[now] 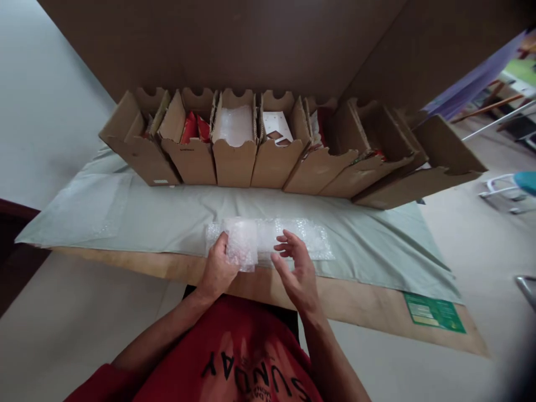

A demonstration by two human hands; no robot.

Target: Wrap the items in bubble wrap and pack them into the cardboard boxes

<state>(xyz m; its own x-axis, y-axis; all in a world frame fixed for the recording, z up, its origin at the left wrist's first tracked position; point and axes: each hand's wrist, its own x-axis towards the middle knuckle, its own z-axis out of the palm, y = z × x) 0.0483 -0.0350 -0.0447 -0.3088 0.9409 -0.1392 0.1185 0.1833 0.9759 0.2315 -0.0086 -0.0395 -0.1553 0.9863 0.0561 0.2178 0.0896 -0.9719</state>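
My left hand [218,267] grips the left edge of a folded piece of bubble wrap [243,241], thumb on top. What lies inside that fold, if anything, I cannot make out. Beneath and to its right, a long strip of bubble wrap [299,237] lies flat on the pale green cloth [167,215]. My right hand [296,271] hovers over the strip's near edge, fingers apart and curved, with nothing in it. A gap separates it from the folded piece.
Several cardboard boxes stand in a row at the back, one holding bubble wrap sheets [235,125], another red packets [196,128], another a white box [276,127]. A clear sheet [90,204] lies at the left. The wooden table edge [360,293] carries a green card [434,312].
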